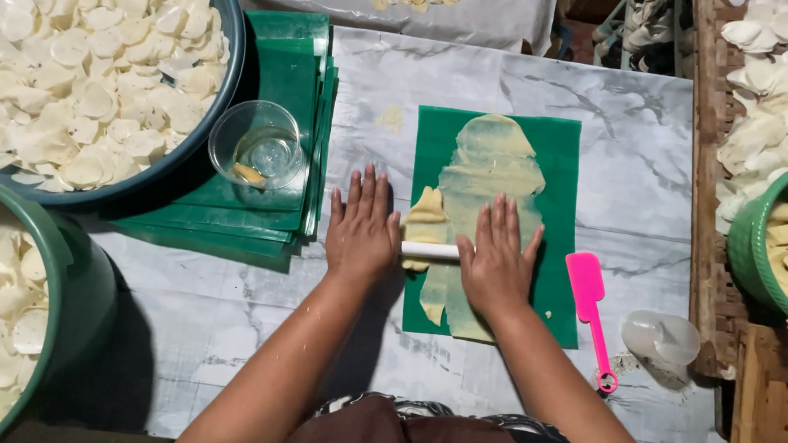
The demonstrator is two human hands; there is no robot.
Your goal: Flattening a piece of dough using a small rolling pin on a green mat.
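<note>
Both forearms extend from the near edge of the desk (226,330), a surface with a marbled grey-white covering. The left hand (360,233) lies flat, fingers (368,193) extended and slightly spread, with the palm pressing on the left end of a white rolling pin (429,249). The right hand (497,258) lies flat in the same manner, fingers extended and close together, with the palm on the right part of the pin. Neither hand is curled around the pin; only its middle section shows between them.

The pin lies crosswise on a strip of pale yellow dough (491,168). The dough is flattened thin and runs lengthwise along a green plastic sheet (561,212) near the centre of the desk. A thicker fold of dough sits just beyond the pin, between the hands.

A pink spatula (587,304) lies just beside the right edge of the sheet, with a clear plastic cup (660,337) on its side near it.

To the left of the hands, a stack of green sheets (285,72) carries an upright clear cup (257,142). At the far left corner, a blue basin (88,62) holds pale round slices. A green tub (48,302) at the near left edge holds the same.
</note>
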